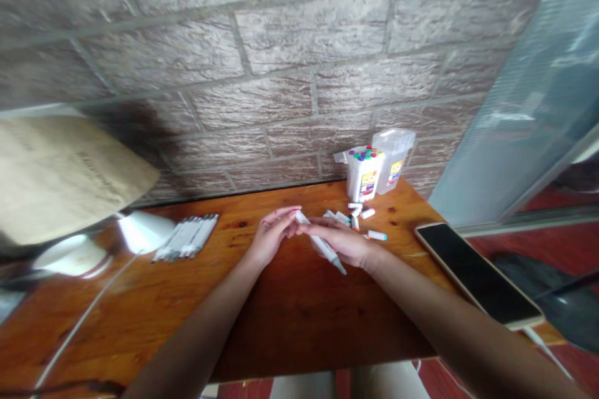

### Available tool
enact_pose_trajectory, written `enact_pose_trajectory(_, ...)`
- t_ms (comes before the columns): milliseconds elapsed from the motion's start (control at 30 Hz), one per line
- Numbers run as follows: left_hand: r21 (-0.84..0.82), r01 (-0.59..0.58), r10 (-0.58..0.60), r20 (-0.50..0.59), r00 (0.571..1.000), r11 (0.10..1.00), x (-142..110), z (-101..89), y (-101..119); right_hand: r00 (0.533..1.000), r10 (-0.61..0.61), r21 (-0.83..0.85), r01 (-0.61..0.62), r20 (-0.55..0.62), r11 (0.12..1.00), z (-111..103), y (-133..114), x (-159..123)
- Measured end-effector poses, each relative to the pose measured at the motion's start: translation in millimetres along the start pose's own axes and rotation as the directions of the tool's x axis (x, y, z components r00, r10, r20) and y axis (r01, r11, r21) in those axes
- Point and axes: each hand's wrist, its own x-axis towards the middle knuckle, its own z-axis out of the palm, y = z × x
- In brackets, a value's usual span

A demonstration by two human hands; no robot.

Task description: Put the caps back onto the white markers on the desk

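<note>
A white marker (322,245) with a grey-teal lower end lies slantwise across my right hand (345,242), whose fingers are closed around it. At its upper end, my left hand (275,232) pinches with thumb and fingers, the tips touching the marker. Several loose white caps (368,213) are scattered just beyond my right hand; one cap with a blue end (377,235) lies beside the wrist. To the left, several white markers with dark ends (187,237) lie side by side in a row. What is under my right palm is hidden.
An open clear case of markers with coloured ends (367,177) stands at the back right, its clear cover (395,162) behind it. A phone (477,271) on a cable lies right. A lamp (145,232), paper cup (72,255) and brown paper bag (70,168) are left.
</note>
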Motion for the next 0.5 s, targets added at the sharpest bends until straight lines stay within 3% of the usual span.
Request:
enact_pose_trajectory(100, 0.006, 0.007, -0.007, -0.002, 1.0, 1.0, 0.0, -0.1, -1.0, 0.997, 0.073, 0.083, -0.071, -0.022, 0.994, 1.2, -0.9, -2.0)
enact_pose_trajectory(233, 0.037, 0.021, -0.021, 0.006, 1.0, 0.999, -0.2, -1.0, -1.8, 0.99, 0.14, 0.165, -0.143, 0.034, 0.976, 0.1, 3.3, -0.5)
enact_pose_trajectory(500, 0.017, -0.016, 0.016, 0.037, 0.999, 1.0, -1.0, -0.7, -0.5, 0.99, 0.135, 0.181, -0.139, 0.031, 0.974, 3.0, -0.4, -2.4)
